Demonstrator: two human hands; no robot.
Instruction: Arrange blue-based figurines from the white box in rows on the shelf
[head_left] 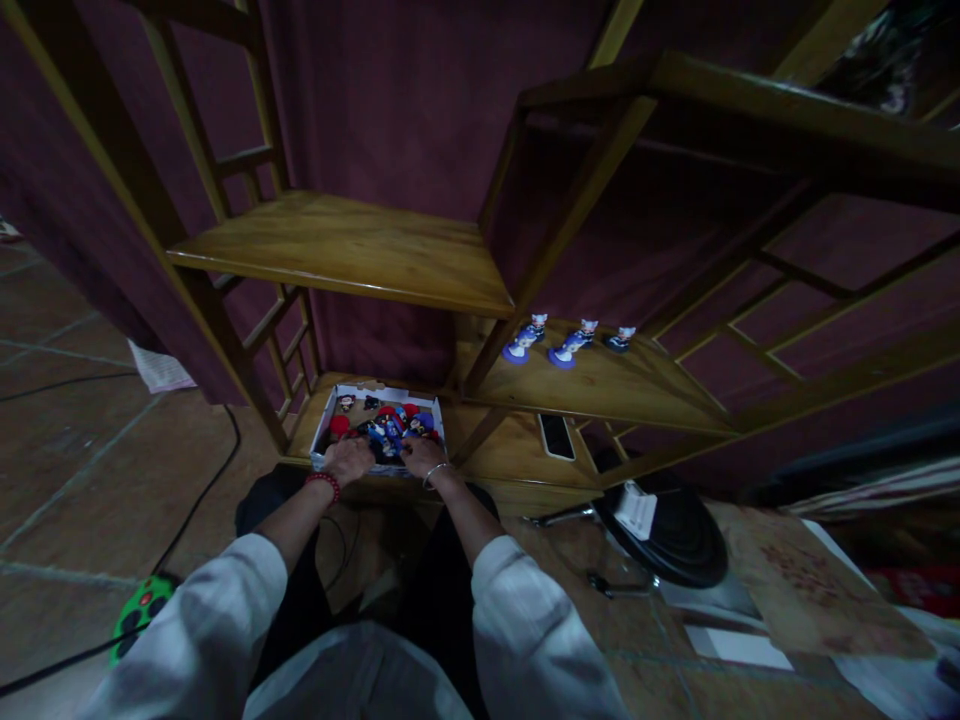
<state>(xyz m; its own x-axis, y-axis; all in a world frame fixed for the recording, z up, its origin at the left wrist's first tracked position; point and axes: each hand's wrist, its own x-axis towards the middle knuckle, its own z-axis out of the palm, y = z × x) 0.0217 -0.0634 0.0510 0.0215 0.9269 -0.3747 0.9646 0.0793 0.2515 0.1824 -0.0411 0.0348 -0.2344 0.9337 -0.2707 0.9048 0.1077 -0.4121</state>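
Note:
A shallow white cardboard box (440, 412) sits on the lowest wooden shelf, holding a jumble of small figurines (388, 428) in red, blue and black. My left hand (349, 459), with a red bead bracelet at the wrist, reaches over the box's near left edge. Its fingers lie stretched toward the pile, tips partly hidden. At the near right side, my right hand (422, 456), wearing a silver bangle, has its fingers bent down among the figurines. What they hold, if anything, cannot be made out.
Purple figurines (566, 350) and dark grey-headed ones (621, 339) stand on the middle shelf (637, 390) to the right. A phone (556, 437) lies below. Wooden shelf posts frame the box. A black round-seated stool (675, 530) and a green power strip (142, 612) are on the floor.

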